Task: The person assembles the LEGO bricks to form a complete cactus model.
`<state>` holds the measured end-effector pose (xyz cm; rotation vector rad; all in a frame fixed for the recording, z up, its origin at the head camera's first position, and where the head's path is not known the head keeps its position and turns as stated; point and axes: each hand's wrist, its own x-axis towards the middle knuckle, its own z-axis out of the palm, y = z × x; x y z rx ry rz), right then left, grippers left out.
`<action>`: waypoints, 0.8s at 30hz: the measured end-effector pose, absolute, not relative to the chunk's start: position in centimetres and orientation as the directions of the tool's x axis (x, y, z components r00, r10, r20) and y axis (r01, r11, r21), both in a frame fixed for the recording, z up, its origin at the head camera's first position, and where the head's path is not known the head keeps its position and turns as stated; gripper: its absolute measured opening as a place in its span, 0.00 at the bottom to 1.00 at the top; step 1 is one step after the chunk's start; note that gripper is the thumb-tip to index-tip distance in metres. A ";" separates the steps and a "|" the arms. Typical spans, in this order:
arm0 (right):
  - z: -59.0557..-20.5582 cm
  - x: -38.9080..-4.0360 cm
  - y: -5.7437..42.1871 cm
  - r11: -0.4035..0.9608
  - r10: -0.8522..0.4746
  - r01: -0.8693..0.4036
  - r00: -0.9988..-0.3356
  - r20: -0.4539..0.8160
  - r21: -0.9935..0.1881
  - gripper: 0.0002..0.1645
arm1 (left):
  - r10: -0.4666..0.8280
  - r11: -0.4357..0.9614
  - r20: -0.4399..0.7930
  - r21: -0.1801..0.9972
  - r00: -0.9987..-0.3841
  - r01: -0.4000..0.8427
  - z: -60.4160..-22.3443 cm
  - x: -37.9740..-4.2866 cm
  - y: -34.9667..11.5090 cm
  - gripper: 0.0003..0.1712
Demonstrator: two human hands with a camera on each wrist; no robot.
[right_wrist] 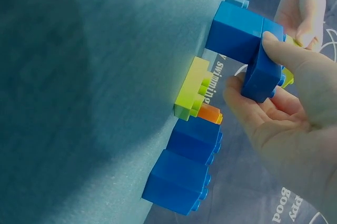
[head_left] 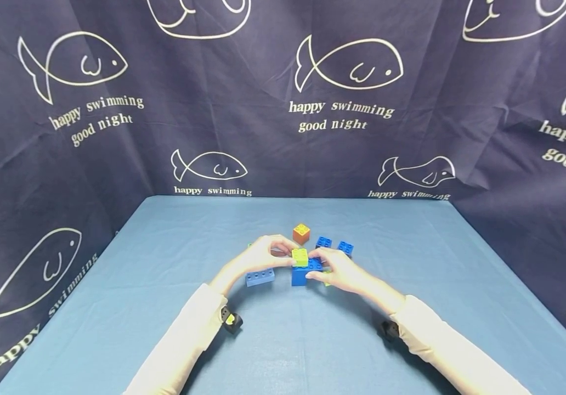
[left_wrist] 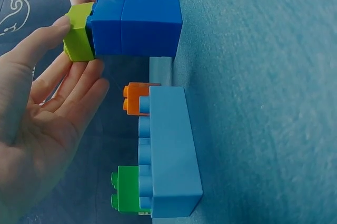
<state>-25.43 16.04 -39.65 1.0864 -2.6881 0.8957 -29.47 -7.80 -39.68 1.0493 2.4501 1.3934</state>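
Thumb and fingers of my left hand (head_left: 263,256) pinch a small lime-green brick (head_left: 300,258). It sits over the left end of a blue stack; whether its studs are fully joined, I cannot tell. The stack has a blue brick (right_wrist: 263,74) on top, jutting out to the right past the blue block (right_wrist: 235,30) below it. My right hand (head_left: 344,271) grips this upper brick's overhanging end between thumb and fingers. In the left wrist view, the lime-green brick (left_wrist: 79,32) lies between the left thumb and fingertips.
Left of the stack lies a long light-blue brick (head_left: 260,277), with a green brick (left_wrist: 128,190) behind it. An orange brick (head_left: 301,233) and two blue bricks (head_left: 324,242) stand farther back. Another lime-green brick (right_wrist: 192,88) lies near my right hand.
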 end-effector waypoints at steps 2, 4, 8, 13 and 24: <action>-39.6 -25.5 16.0 0.571 -0.601 -0.664 -0.739 0.305 -0.483 0.26 | 0.627 0.332 0.207 0.801 -0.751 0.499 -39.7 -29.5 -7.8 0.19; -39.5 -25.5 16.0 0.570 -0.601 -0.665 -0.738 0.307 -0.482 0.26 | 0.629 0.331 0.204 0.802 -0.750 0.497 -39.6 -29.5 -7.8 0.19; -39.5 -25.6 16.0 0.575 -0.596 -0.663 -0.741 0.310 -0.480 0.26 | 0.640 0.321 0.206 0.804 -0.740 0.501 -39.5 -29.5 -7.8 0.19; -39.7 -25.5 16.0 0.572 -0.591 -0.661 -0.742 0.315 -0.485 0.26 | 0.647 0.329 0.195 0.801 -0.737 0.501 -39.6 -29.4 -7.8 0.19; -39.9 -25.6 16.0 0.562 -0.597 -0.684 -0.725 0.344 -0.466 0.24 | 0.639 0.380 0.178 0.773 -0.749 0.508 -39.1 -28.8 -7.4 0.16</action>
